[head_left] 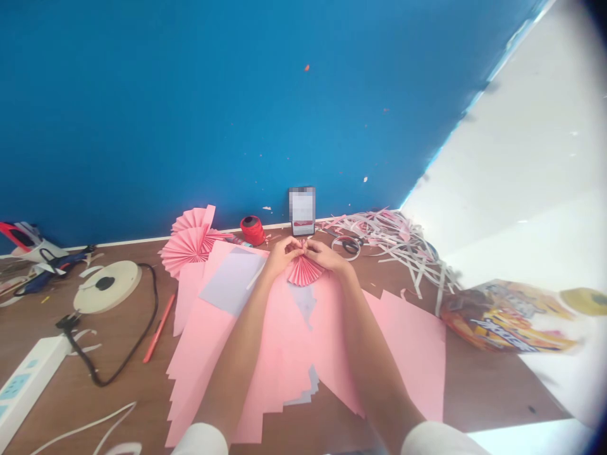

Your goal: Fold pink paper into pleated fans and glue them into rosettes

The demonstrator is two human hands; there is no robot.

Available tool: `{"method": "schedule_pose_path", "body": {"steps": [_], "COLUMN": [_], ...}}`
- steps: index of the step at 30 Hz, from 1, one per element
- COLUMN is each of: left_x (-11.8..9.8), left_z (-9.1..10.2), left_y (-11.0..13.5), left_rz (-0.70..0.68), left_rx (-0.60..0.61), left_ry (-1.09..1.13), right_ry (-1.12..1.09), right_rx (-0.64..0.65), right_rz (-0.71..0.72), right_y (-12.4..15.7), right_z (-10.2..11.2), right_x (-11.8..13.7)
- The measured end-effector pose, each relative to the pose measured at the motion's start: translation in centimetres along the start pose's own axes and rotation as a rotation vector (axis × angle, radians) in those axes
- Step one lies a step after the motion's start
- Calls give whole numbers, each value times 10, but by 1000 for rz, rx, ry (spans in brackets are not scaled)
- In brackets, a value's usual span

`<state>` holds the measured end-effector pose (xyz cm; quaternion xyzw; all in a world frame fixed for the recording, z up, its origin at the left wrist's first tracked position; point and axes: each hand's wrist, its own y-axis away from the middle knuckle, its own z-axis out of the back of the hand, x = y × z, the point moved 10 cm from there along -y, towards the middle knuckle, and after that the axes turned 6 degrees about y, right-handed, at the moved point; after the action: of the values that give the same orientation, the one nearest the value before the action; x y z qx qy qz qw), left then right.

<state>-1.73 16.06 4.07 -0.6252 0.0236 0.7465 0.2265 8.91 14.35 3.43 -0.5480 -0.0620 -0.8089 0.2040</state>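
Between my hands is a pink pleated paper fan, spread downward above the pink sheets. My left hand pinches its gathered top from the left. My right hand closes on the same top from the right, the fingertips of both hands meeting there. Large pink paper sheets lie overlapped beneath my forearms, with a grey-lilac sheet on top at the left. Finished-looking pleated pink fans are heaped at the back left. A phone leans on the wall just beyond my hands.
A red spool, scissors and a tape ring sit near the wall. Paper strips pile at right, beside a snack bag. At left are a red pen, a cream disc, a black cable and a power strip.
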Motion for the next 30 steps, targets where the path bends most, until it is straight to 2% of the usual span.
{"method": "schedule_pose_path", "body": {"steps": [8, 14, 30], "left_x": [2, 10, 16], "left_z": [0, 2, -1], "left_y": [-1, -3, -5], "left_rz": [1, 18, 38], "left_rx": [8, -5, 8], "left_ry": [32, 62, 4], "right_ry": [-50, -99, -204], "right_rx": [2, 9, 71], "right_rz": [62, 19, 28], "right_y": [0, -1, 0], "right_z": [0, 0, -2], "right_x": [2, -1, 4]}}
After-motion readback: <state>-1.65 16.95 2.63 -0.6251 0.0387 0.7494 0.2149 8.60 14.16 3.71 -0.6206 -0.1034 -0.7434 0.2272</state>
